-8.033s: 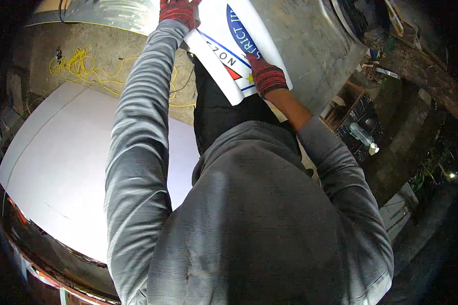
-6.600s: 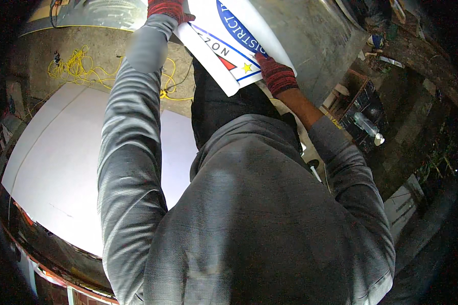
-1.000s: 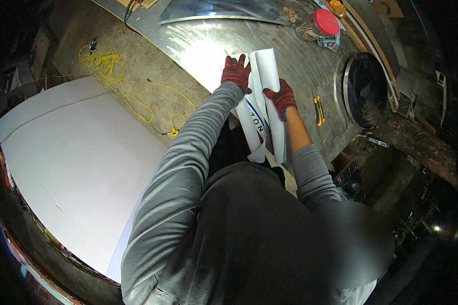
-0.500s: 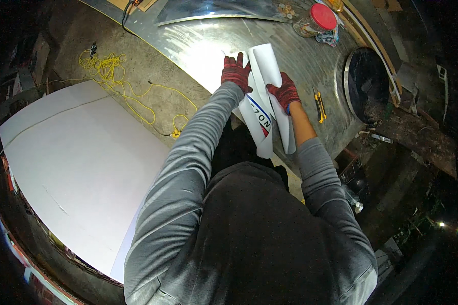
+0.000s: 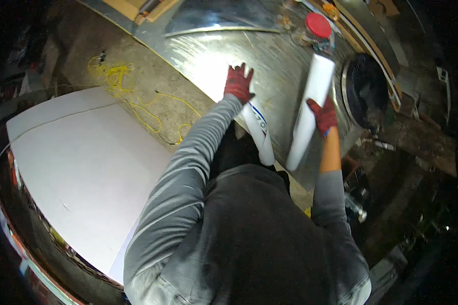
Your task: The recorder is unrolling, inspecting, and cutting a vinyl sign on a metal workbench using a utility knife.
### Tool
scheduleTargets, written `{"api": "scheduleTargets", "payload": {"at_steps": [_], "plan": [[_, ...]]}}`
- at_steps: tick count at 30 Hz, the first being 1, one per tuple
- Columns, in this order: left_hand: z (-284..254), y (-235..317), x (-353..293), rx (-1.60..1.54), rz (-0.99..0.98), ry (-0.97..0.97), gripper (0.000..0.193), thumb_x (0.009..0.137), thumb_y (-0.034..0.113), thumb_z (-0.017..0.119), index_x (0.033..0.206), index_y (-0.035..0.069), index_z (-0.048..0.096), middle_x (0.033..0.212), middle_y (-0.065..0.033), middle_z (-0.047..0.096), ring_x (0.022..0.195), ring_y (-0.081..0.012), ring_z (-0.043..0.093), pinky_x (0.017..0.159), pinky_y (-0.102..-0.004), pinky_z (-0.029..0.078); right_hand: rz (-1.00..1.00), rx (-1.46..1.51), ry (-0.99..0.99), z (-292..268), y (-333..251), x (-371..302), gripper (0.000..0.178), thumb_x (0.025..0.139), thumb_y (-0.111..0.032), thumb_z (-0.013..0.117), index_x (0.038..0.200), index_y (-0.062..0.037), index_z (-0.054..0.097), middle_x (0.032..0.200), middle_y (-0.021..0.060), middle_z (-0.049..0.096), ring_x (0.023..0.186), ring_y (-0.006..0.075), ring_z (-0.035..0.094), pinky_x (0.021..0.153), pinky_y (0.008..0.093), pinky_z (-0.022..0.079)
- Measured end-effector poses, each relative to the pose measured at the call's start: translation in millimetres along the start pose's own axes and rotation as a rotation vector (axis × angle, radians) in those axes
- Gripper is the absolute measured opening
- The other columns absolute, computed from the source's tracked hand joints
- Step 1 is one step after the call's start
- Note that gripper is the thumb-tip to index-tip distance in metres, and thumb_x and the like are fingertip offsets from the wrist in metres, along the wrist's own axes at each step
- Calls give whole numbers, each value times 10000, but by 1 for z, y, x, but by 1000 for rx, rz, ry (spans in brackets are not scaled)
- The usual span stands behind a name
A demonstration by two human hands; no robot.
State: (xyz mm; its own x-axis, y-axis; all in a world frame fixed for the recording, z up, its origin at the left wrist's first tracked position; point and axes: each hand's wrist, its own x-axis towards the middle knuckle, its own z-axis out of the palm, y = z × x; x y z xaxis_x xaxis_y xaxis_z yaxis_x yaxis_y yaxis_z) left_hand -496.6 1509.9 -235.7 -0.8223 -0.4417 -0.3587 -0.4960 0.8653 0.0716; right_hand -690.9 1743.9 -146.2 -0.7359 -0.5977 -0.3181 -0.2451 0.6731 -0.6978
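My left hand point(image 5: 238, 85), in a dark red work glove, lies with fingers spread at the upper end of a rolled white printed sheet point(image 5: 255, 133). This roll slants toward me over the table's near edge and shows a blue stripe and dark lettering. To its right is a plain white roll point(image 5: 310, 96). My right hand point(image 5: 323, 115), gloved the same way, is wrapped round the right side of that plain roll, thumb over its top. A gap of bare metal separates the two rolls.
A metal table point(image 5: 277, 66) carries a dark sheet point(image 5: 224, 15), a red-lidded jar point(image 5: 318, 26) and a round black disc point(image 5: 364, 90). A large white panel point(image 5: 81, 178) lies at left. Yellow cord point(image 5: 118, 76) is tangled on the concrete floor.
My right hand has carried the plain roll to the right, away from the printed one. My left hand has stayed by the printed roll. The yellow-handled cutter is hidden now.
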Motion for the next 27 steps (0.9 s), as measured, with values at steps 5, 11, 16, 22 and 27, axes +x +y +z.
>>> {"api": "scheduleTargets", "payload": {"at_steps": [5, 11, 16, 22, 27], "plan": [[7, 40, -44, -195, 43, 85, 950, 752, 498, 678, 1498, 92, 250, 1544, -160, 261, 1423, -351, 242, 1144, -572, 126, 3, 157, 29, -28, -13, -55, 634, 833, -286, 727, 1330, 25, 485, 1226, 154, 605, 1092, 270, 578, 957, 374, 441], [32, 77, -108, -263, 43, 85, 814, 740, 415, 695, 1408, 61, 391, 1514, -167, 295, 1412, -361, 245, 1139, -555, 166, -9, 411, 39, -10, 22, -73, 613, 874, -254, 681, 1370, 16, 444, 1224, 144, 587, 1077, 264, 563, 946, 376, 439], [10, 93, -132, -419, 14, 232, 832, 723, 370, 734, 1411, 71, 377, 1497, -180, 304, 1395, -376, 263, 1139, -550, 177, -199, 205, -101, 22, 99, -74, 785, 764, -230, 782, 1393, 24, 387, 1222, 182, 590, 1093, 301, 582, 950, 384, 461], [64, 81, -110, -937, -569, 4, 942, 722, 415, 737, 1443, 33, 266, 1337, -270, 442, 1214, -444, 464, 1018, -460, 414, -29, 338, -283, 56, 80, -133, 666, 746, -273, 805, 1259, 21, 499, 1115, 172, 623, 994, 288, 609, 882, 397, 485], [76, 82, -87, -1046, -529, -22, 1032, 763, 485, 695, 1485, -8, 147, 1335, -308, 460, 1235, -424, 471, 1048, -429, 396, 9, 341, -114, 61, 46, -136, 641, 761, -264, 793, 1252, 28, 504, 1114, 173, 622, 988, 272, 603, 874, 392, 481]]}}
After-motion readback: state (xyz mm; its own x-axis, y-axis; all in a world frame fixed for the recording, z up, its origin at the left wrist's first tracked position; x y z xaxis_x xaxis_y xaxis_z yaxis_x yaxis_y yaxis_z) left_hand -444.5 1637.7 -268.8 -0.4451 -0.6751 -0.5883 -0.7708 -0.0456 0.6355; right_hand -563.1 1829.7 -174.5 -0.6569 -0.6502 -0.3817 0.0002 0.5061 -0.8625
